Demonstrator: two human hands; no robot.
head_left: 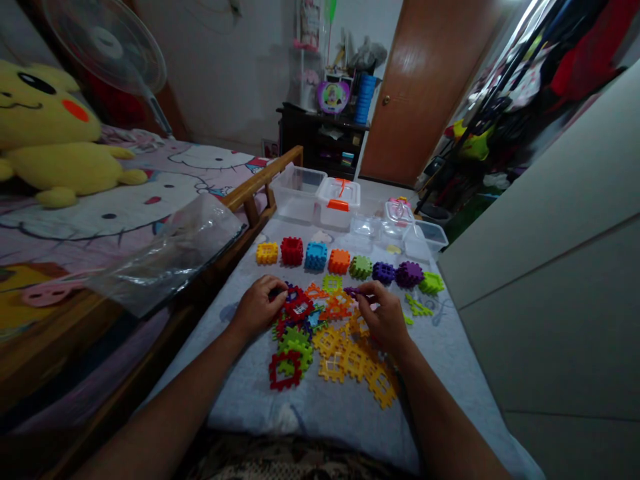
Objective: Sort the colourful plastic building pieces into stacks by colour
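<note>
A heap of flat interlocking plastic tiles (330, 340) in red, yellow, green, orange and blue lies on a pale cloth (310, 407) in front of me. My left hand (260, 307) rests at the heap's left edge, fingers curled on a purple and red tile (296, 300). My right hand (383, 317) is at the heap's right side and pinches a small purple tile (351, 291) between thumb and fingers. Beyond the heap stands a row of built cubes: yellow (267, 253), red (292, 251), blue (316, 256), orange (339, 261), green (361, 267) and purple (384, 272).
Clear plastic boxes (297, 191), one with an orange-latched lid (339, 200), stand at the cloth's far end. A bed with a wooden rail (260, 183), a crumpled clear bag (175, 257) and a yellow plush toy (55, 133) is to the left. A white cabinet (560, 267) rises on the right.
</note>
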